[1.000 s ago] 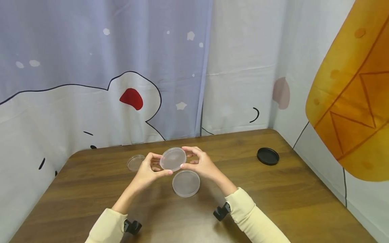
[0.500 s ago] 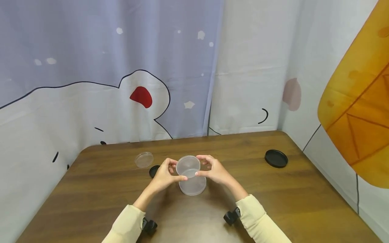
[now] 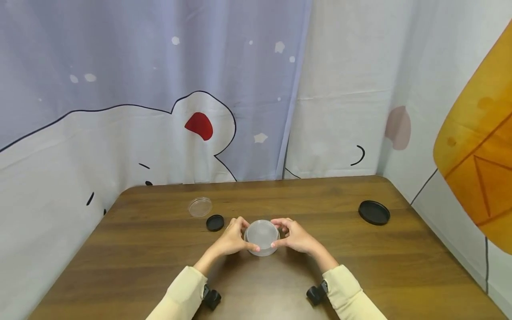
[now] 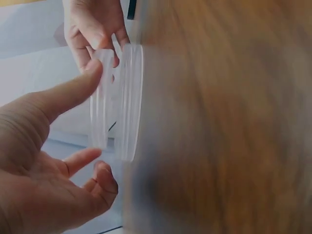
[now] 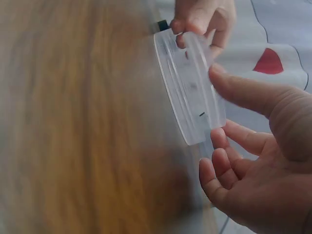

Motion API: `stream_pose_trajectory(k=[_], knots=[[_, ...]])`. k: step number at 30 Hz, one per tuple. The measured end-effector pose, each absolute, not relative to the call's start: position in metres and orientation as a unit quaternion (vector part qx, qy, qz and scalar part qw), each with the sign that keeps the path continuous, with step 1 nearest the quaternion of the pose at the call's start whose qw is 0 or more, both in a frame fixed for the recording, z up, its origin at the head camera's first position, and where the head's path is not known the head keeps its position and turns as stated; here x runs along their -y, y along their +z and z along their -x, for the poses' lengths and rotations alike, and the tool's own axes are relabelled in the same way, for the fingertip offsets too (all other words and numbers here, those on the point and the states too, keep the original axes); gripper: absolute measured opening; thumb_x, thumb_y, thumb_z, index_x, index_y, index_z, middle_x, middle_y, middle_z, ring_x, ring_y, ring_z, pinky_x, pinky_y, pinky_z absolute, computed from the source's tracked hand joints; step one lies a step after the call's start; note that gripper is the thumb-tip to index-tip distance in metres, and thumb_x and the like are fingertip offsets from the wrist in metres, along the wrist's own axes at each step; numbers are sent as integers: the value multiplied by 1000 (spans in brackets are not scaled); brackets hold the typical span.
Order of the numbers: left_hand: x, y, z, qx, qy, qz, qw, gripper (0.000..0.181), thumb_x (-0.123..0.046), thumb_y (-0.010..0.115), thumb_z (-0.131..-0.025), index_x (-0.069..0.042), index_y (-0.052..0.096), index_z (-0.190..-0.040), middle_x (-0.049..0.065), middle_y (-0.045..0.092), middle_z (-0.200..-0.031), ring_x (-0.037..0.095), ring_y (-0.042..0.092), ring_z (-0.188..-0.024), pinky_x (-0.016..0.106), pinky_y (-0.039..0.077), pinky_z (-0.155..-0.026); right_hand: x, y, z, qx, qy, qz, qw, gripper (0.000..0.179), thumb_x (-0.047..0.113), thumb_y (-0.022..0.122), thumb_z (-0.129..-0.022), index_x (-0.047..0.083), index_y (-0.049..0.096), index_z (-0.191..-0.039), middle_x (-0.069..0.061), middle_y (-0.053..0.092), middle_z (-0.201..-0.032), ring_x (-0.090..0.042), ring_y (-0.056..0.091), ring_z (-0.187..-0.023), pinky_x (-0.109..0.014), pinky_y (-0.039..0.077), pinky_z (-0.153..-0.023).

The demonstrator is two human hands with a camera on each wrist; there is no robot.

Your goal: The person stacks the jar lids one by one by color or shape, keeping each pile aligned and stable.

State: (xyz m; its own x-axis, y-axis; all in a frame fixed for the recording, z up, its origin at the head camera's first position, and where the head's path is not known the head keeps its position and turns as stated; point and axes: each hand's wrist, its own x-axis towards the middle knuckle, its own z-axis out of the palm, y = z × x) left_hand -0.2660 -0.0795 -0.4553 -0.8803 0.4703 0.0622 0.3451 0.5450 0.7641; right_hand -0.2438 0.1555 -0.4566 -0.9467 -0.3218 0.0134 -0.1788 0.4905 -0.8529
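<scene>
Both hands are engaged: the left hand point(image 3: 231, 241) and the right hand point(image 3: 299, 238) pinch opposite sides of the upper clear dish point(image 3: 262, 233) between thumb and fingers. It sits directly between them, roughly level, over the lower clear dish point(image 4: 130, 105) on the worktop point(image 3: 312, 195). Change noted: a second ago the upper dish was higher and tilted towards the camera; it is now down and lined up with the lower one. Finding: stacking appears nearly complete, yet not finished — the left wrist view shows a narrow gap between the two; contact at any edge cannot be confirmed. The small black dish point(image 3: 215, 222), hidden a second ago, is now in view just beyond the left hand. A thin clear dish point(image 3: 200, 207) lies farther past it; a larger black dish point(image 3: 374, 212) lies well outward of the right hand.
</scene>
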Motion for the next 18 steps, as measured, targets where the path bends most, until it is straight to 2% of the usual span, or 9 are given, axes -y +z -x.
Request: stream_pose_trajectory(k=[4,18], knots=[[77,-457,268,-877,411,-234,86,63,-21,91,-64,3,52,-108,20,50,-109,26,47,-100,33,44,-77,-155,-457,243,-858,-491,124,88,66,11,84,-73,0,55,-132,-17,51,-118,-23,43,-100,-28,41,-81],[76,-459,268,-887,391,-229,88,64,-19,91,-64,6,53,-109,16,52,-102,19,48,-89,27,41,-73,-153,-466,245,-866,-473,138,85,69,11,83,-71,-2,54,-133,-17,49,-111,-22,41,-95,-28,36,-78]])
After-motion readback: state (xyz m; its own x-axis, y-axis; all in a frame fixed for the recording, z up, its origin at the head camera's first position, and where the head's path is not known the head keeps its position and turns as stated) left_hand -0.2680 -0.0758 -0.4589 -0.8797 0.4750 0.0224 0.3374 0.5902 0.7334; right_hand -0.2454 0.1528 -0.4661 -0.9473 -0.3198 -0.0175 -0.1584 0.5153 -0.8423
